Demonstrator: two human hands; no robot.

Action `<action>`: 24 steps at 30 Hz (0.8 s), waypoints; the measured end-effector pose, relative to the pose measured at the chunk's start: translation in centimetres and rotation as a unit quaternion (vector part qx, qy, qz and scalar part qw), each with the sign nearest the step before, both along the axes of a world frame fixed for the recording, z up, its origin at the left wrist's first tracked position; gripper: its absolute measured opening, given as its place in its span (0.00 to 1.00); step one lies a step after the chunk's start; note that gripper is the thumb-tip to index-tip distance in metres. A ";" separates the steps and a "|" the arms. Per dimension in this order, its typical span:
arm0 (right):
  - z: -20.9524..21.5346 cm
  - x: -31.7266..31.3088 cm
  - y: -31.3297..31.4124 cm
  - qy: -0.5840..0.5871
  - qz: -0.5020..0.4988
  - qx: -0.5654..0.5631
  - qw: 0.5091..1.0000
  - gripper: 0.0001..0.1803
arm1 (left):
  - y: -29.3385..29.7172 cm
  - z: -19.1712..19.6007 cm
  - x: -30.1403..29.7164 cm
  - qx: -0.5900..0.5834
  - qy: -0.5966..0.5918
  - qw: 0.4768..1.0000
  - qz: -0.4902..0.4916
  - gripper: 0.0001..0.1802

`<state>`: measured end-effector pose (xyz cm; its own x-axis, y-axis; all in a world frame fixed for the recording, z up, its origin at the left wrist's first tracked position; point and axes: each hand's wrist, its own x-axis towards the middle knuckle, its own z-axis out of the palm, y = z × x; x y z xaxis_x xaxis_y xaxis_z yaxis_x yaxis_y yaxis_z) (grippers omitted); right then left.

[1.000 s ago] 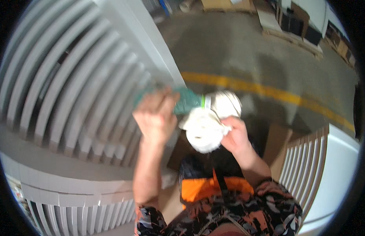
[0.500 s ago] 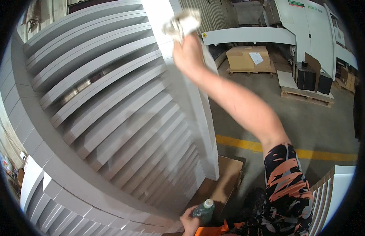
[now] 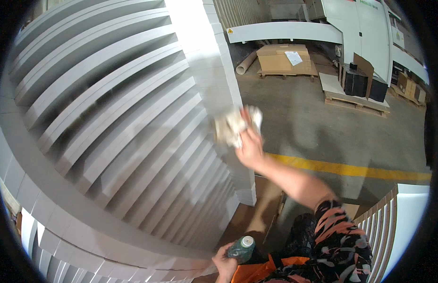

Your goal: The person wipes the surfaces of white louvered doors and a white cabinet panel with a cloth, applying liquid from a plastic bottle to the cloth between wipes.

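A tall stack of pale grey panels (image 3: pixel 212 85) with long parallel slats fills the left and middle. My right hand (image 3: pixel 251 147) is closed round a crumpled off-white cloth (image 3: pixel 231 126), slightly blurred, in front of the stack's right-hand end face. Whether the cloth touches the panels I cannot tell. Low at the bottom middle, my left hand (image 3: pixel 224 260) grips a green translucent bottle (image 3: pixel 241 252) with a white cap, tilted to the right beside the stack's near lower edge.
Brown cardboard (image 3: pixel 260 200) lies under the stack. Another slatted white stack (image 3: pixel 408 214) stands at the lower right. Beyond a yellow floor line (image 3: pixel 323 166) are a cardboard-topped pallet (image 3: pixel 284 61), a pallet with black boxes (image 3: pixel 356 101) and a large white machine (image 3: pixel 360 33).
My right hand has come down with the cloth from the top of the stack's end face to about mid-height. My left hand still holds the bottle low down. The view has shifted slightly.
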<state>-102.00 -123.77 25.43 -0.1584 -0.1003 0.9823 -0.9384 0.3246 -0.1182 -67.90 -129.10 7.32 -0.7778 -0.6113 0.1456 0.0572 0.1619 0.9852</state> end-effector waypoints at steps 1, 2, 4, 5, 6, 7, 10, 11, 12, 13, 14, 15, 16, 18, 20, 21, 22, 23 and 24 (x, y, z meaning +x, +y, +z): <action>-1.3 1.5 0.1 -0.022 -0.001 -0.019 1.000 0.26 | 0.1 0.1 0.1 0.007 0.017 1.000 -0.011 0.16; -2.1 2.2 0.3 -0.044 0.001 -0.040 0.998 0.25 | 0.4 0.3 -0.1 -0.003 0.021 1.000 -0.011 0.15; 2.0 0.3 -1.0 -0.061 0.147 -0.171 0.972 0.24 | 0.6 1.6 -0.3 -0.029 0.019 0.999 -0.007 0.13; 6.5 -0.1 -1.8 -0.027 0.098 -0.182 0.978 0.23 | 0.2 2.0 0.4 -0.046 0.002 0.999 0.002 0.13; 9.9 -0.3 -2.2 -0.091 0.123 -0.166 0.974 0.22 | -0.1 2.0 0.7 -0.045 -0.006 0.999 0.005 0.15; 13.7 -0.4 -1.5 -0.157 0.094 -0.137 0.973 0.22 | 0.3 1.7 0.4 -0.036 0.015 0.999 0.000 0.15; 13.1 -2.9 -0.6 0.039 0.005 -0.157 0.987 0.21 | 0.9 0.2 0.6 -0.017 0.023 1.000 0.010 0.15; 9.2 -2.3 -0.5 -0.015 0.020 -0.160 0.987 0.22 | 0.7 -0.4 1.1 -0.012 0.024 1.000 0.015 0.16; 4.0 -1.3 -1.0 -0.066 0.037 -0.161 0.984 0.23 | 0.4 -0.7 1.6 -0.007 0.029 0.999 0.023 0.16; -1.4 -0.8 -0.4 -0.054 0.030 -0.143 0.988 0.21 | 0.5 -0.4 1.9 -0.003 0.005 1.000 0.025 0.17; -9.0 -1.2 -0.4 -0.076 -0.005 -0.125 0.989 0.19 | 0.5 -0.2 2.3 0.007 0.008 1.000 0.017 0.17; -14.8 0.5 -0.8 -0.169 0.017 -0.153 0.973 0.17 | 0.5 -0.1 2.6 0.016 0.015 1.000 0.013 0.17; -20.5 2.1 -0.7 -0.257 0.032 -0.185 0.948 0.15 | 0.4 -0.2 2.5 0.026 0.022 0.999 0.007 0.17; -28.8 2.7 -0.2 -0.361 -0.051 -0.152 0.919 0.12 | 0.1 -0.4 2.8 -0.015 -0.013 0.999 0.026 0.17; -36.6 1.0 0.2 -0.629 -0.071 -0.207 0.746 0.08 | 0.5 -0.5 2.4 0.028 -0.002 0.999 0.037 0.17; -38.7 2.2 -0.4 -0.681 -0.050 -0.163 0.713 0.09 | 0.0 -0.9 3.2 0.009 -0.002 0.999 0.054 0.17; -39.5 2.4 -0.9 -0.720 -0.032 -0.126 0.682 0.10 | -0.5 -1.3 3.7 -0.012 0.008 0.998 0.061 0.17; -39.9 -0.4 0.4 -0.712 -0.068 -0.152 0.682 0.11 | -0.3 -1.5 2.4 -0.022 0.028 0.999 0.040 0.16; -40.9 -3.7 3.7 -0.702 -0.119 -0.178 0.680 0.12 | 1.1 -0.8 0.6 0.002 0.071 0.998 0.000 0.16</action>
